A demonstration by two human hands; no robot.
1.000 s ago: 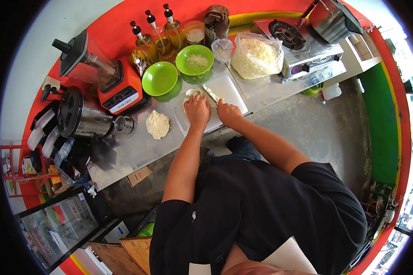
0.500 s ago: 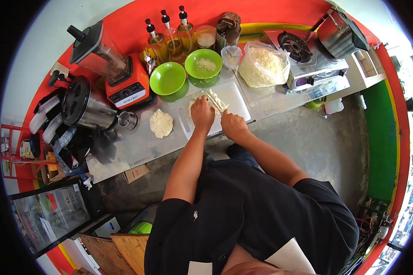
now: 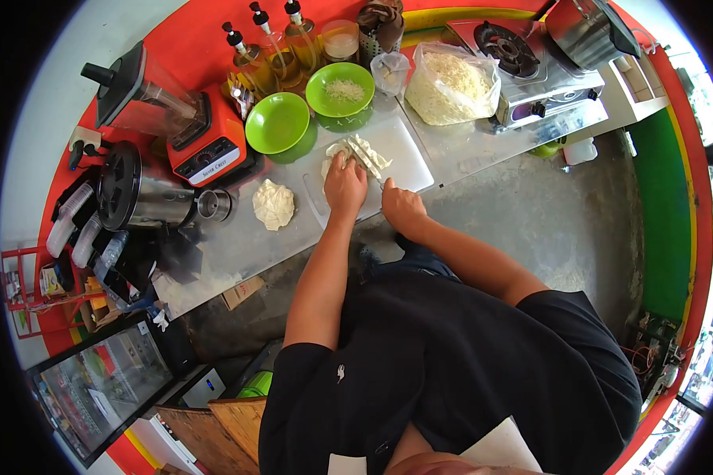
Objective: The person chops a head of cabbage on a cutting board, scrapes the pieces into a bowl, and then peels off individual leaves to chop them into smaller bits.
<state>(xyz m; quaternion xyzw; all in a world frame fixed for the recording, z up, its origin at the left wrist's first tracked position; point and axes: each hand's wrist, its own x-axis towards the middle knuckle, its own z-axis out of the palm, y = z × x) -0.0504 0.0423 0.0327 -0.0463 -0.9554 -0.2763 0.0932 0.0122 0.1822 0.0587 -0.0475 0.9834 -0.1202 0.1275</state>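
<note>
On the steel counter (image 3: 238,245), at the far left, stand an orange blender (image 3: 202,146) and a steel jug (image 3: 139,196), with a small steel cup (image 3: 213,203) just beside the jug. A loose pale lump (image 3: 274,204) lies on the bare counter near the cup. Behind it sit an empty green bowl (image 3: 276,123) and a second green bowl (image 3: 340,89) holding white shreds. To the right are a clear bag of shreds (image 3: 450,83) and a gas stove (image 3: 523,63). Nothing stands between the hands and the white cutting board (image 3: 408,154).

The left hand (image 3: 345,187) has its fingers together and curled down, pressing on the white food (image 3: 362,152). The right hand (image 3: 404,210) is closed in a fist around a knife (image 3: 380,180), whose handle is hidden.

The white food lies at the board's left end, partly under the left fingertips, with cut strips just right of them. The blade runs up to it from the right hand.
</note>
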